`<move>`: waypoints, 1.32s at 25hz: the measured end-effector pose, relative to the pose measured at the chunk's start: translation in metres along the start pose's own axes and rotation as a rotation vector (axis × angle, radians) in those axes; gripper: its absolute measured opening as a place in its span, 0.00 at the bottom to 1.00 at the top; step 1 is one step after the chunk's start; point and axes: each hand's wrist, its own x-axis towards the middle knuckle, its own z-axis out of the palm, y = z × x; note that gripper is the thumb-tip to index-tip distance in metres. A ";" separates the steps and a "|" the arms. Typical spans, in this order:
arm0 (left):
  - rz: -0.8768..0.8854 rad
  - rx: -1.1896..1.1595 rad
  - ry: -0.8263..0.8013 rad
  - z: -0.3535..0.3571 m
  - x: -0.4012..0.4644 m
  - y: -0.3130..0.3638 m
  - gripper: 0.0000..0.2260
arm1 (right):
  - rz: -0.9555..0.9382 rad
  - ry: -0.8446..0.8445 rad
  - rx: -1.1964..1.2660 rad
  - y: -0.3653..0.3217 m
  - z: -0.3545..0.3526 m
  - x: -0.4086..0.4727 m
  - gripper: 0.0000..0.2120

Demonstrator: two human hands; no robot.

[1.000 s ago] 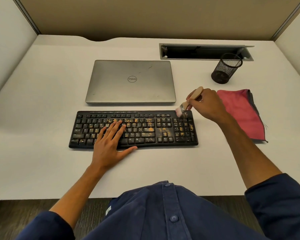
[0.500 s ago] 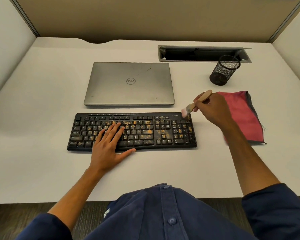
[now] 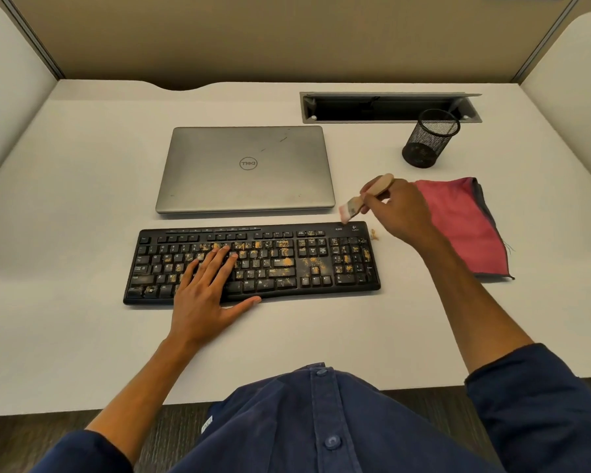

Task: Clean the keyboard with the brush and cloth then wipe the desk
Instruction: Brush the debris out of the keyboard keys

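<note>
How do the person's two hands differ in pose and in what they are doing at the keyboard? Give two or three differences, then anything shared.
The left hand lies flat with straight fingers on the keyboard; the right hand curls round a brush. The left rests mid-keyboard, the right hovers at its far right corner. The left holds nothing, the right a tool. Both arms wear dark blue sleeves.
</note>
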 end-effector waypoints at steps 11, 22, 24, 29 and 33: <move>-0.011 -0.003 -0.017 0.000 -0.001 0.000 0.40 | 0.053 -0.031 -0.009 0.017 -0.010 -0.013 0.07; -0.024 -0.003 -0.031 -0.001 -0.001 0.001 0.41 | -0.035 -0.034 -0.211 0.010 -0.013 -0.027 0.07; -0.022 -0.002 -0.035 -0.001 -0.001 0.001 0.41 | -0.028 -0.074 -0.195 0.010 -0.012 -0.031 0.08; -0.024 -0.008 -0.034 -0.001 -0.001 0.001 0.40 | -0.036 -0.038 -0.231 0.009 -0.015 -0.033 0.07; -0.022 -0.009 -0.022 -0.001 -0.001 0.001 0.40 | 0.009 -0.120 -0.216 0.006 -0.016 -0.033 0.10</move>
